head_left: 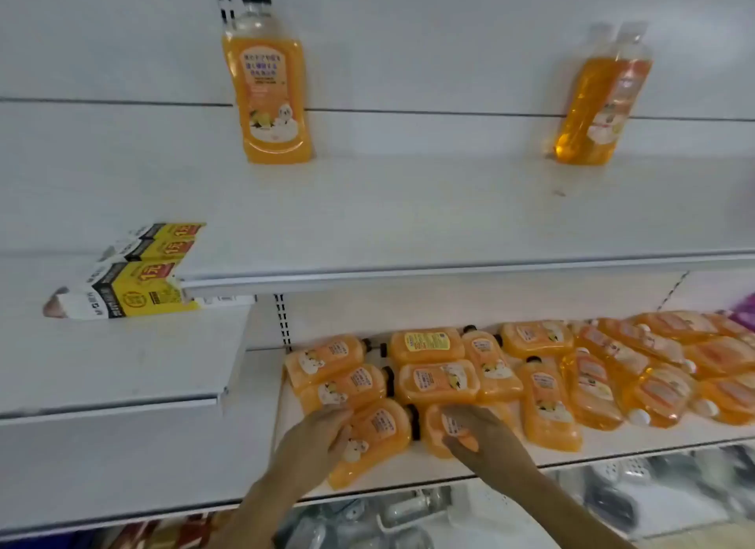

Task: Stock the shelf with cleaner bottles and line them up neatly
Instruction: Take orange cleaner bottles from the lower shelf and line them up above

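Both forearms reach up from the bottom edge toward the lower shelf (608, 444), where orange cleaner bottles (547, 389) lie flat in a loose jumble, most with black caps and some to the right with white ones. The left hand (312, 436) is palm down with its fingers curled over the side of the front bottle (380, 434), which lies tilted near the shelf's front edge. The right hand (484, 436) covers much of the neighbouring bottle (435, 428), fingers on top and thumb pinching it from below; that bottle's cap end is hidden. On the upper shelf (408, 221) one upright bottle (269, 99) stands at the back. Well apart to the right stands another orange bottle (600, 107), so smeared that I cannot tell whether it is one or two. Yellow packets (143, 270) lie at the left. Goods under the lower shelf are too blurred to make out.
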Tool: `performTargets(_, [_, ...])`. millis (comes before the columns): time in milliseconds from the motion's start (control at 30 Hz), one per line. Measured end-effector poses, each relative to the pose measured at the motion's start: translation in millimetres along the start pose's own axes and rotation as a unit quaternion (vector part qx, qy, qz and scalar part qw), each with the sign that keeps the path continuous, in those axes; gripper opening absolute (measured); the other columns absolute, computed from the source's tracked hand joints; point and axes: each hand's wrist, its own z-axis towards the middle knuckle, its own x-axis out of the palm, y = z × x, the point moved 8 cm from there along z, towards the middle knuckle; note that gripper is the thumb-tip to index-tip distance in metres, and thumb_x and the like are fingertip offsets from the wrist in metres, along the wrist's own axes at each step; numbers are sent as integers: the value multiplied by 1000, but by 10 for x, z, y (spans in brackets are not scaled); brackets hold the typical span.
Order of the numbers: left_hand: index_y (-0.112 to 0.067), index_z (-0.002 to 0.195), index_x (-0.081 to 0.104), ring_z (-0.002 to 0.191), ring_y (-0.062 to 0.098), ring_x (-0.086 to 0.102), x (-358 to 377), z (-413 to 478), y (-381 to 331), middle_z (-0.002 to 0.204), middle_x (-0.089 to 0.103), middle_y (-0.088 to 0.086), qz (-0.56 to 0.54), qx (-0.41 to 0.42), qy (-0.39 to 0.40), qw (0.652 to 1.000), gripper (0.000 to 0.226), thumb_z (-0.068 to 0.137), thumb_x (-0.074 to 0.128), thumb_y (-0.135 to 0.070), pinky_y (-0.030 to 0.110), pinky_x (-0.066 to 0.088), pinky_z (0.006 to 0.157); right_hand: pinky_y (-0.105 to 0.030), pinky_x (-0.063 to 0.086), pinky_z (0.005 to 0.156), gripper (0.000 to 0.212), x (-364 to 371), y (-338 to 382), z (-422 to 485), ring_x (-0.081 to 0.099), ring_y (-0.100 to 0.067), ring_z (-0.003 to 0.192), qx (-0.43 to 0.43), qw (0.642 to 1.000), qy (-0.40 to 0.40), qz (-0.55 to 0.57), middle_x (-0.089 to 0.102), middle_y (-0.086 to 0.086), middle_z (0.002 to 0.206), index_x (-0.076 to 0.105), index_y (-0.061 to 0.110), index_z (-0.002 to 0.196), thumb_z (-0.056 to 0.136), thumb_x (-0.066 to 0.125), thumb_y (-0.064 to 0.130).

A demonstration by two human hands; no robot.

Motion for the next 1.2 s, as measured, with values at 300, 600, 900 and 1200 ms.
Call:
performTargets(300, [-23, 136, 37, 125, 18, 41, 648, 327, 302, 141, 38, -1, 55, -82, 64, 993, 47, 93, 42, -43, 32, 41, 99, -39, 17, 111, 62, 344, -673, 400, 21, -21, 139, 115, 983, 87, -110, 27, 4, 151, 31, 35, 140, 85, 53, 50])
performTargets(600, [-25, 138, 27, 133, 25, 25, 818, 324, 471, 145, 26, 1, 70, -172, 59, 981, 73, 80, 54, -59, 41, 32, 104, -45, 17, 111, 93, 507, -1017, 353, 18, -31, 136, 185, 971, 79, -129, 25, -5, 147, 30, 27, 137, 64, 53, 79])
performTargets(900, [-17, 130, 41, 109, 16, 54, 1028, 356, 326, 131, 53, 2, -174, -227, 142, 948, 66, 77, 70, -44, 27, 45, 87, -42, 33, 101, 77, 741, -1138, 322, 39, -31, 123, 251, 951, 179, 5, 40, -12, 132, 35, 8, 132, 81, 49, 63])
performTargets(1200, [-28, 93, 53, 83, 9, 57, 1135, 226, 272, 95, 60, -6, -349, -329, 175, 860, 21, 80, 70, -25, 26, 45, 74, -19, 43, 61, 37, 749, -1196, 375, 60, -14, 81, 216, 924, 266, 168, 66, -1, 90, 63, 14, 90, 70, 75, 43])
